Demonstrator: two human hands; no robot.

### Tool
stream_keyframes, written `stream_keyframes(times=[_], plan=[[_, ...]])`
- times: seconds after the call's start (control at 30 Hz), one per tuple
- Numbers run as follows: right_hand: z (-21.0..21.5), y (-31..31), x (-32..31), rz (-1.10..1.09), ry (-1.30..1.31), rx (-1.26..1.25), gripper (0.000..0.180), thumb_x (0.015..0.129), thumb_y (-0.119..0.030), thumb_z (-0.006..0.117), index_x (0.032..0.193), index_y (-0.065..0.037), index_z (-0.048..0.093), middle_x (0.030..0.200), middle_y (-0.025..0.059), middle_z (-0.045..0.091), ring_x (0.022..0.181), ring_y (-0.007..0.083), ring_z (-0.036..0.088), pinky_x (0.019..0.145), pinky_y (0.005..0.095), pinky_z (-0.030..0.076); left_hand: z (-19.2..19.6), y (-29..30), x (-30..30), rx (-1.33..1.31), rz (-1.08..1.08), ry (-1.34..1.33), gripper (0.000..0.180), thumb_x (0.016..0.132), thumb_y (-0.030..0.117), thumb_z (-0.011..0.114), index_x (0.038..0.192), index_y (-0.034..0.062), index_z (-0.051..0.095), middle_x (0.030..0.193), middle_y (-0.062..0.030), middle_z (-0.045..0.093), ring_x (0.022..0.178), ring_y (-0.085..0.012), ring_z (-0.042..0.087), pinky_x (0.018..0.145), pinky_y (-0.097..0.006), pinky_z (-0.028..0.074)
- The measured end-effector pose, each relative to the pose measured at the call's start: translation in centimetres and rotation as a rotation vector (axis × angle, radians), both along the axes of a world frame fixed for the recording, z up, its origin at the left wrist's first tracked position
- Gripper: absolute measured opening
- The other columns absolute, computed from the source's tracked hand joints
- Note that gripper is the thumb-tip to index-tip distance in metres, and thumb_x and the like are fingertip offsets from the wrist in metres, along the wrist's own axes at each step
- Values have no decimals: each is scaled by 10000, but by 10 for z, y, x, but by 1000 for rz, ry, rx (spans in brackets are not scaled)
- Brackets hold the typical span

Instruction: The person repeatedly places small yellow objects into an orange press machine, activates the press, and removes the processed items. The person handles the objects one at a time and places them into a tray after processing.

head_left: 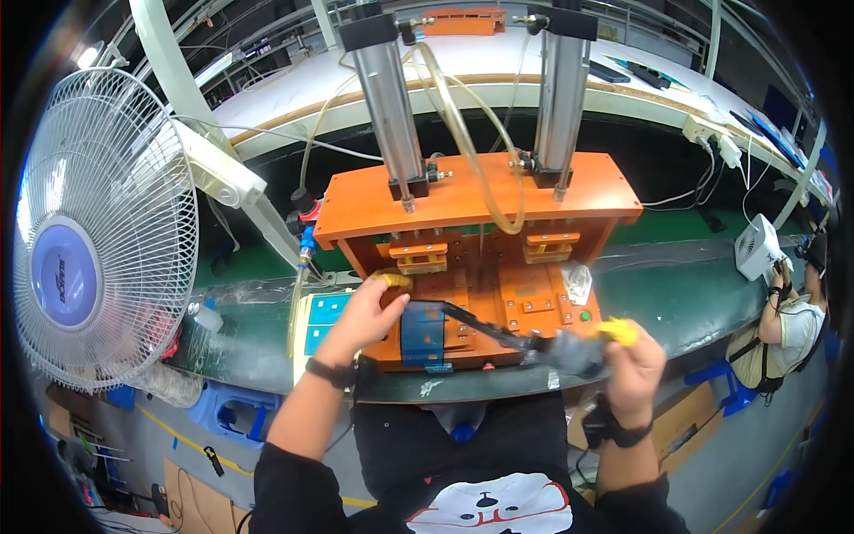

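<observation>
Where the left hand (360, 313) reaches in at the orange press (356, 209), its fingers could be trapped if the left press block (418, 256) came down. Just to the right, the blue sheet (422, 340) might be scraped or shifted if the dark strip (480, 327) dragged over it. The strip, slanting in front of the press above the table (667, 294), could kink or slip loose if the right hand (636, 369) pulled unevenly.

As for pose, the left forearm angles up and inward, palm down, yellow showing at the fingertips; the strip's left end meets the thumb, but I cannot tell whether that grip closes on it. The right forearm rises nearly straight, fingers bent inward, also with yellow at the tips; this grip seems to pinch the strip's blurred, greyish right end.
</observation>
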State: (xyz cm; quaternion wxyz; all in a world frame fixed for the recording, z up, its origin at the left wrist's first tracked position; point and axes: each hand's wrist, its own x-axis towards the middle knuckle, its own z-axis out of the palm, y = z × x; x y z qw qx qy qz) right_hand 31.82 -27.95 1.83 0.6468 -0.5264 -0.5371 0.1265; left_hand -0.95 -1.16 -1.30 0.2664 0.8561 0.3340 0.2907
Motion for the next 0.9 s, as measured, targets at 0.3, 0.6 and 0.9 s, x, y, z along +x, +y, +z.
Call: stream_keyframes(times=[0.3, 0.6, 0.9], plan=[[-149, -112, 101, -232, 1004, 335, 308, 1097, -267, 628, 1322, -57, 627, 1165, 43, 709, 1014, 183, 677, 919, 348, 555, -63, 131, 48, 299, 81, 364, 456, 1006, 237, 640, 1420, 63, 558, 1477, -170, 602, 1340, -355, 584, 1122, -407, 492], [-229, -68, 191, -368, 1162, 268, 312, 1085, -325, 656, 1294, -98, 611, 1232, 30, 679, 1093, 185, 650, 959, 332, 513, -64, 126, 33, 208, 121, 436, 634, 953, 178, 764, 1486, 64, 441, 1498, -148, 583, 1408, -299, 547, 1146, -354, 481], [-255, 127, 304, -253, 1271, -209, 377, 1102, -359, 592, 1339, -69, 543, 1161, 142, 733, 996, 262, 759, 852, 354, 632, -41, 112, 68, 211, 54, 461, 532, 949, 211, 744, 1422, 80, 539, 1494, -163, 581, 1402, -349, 532, 1157, -412, 454]])
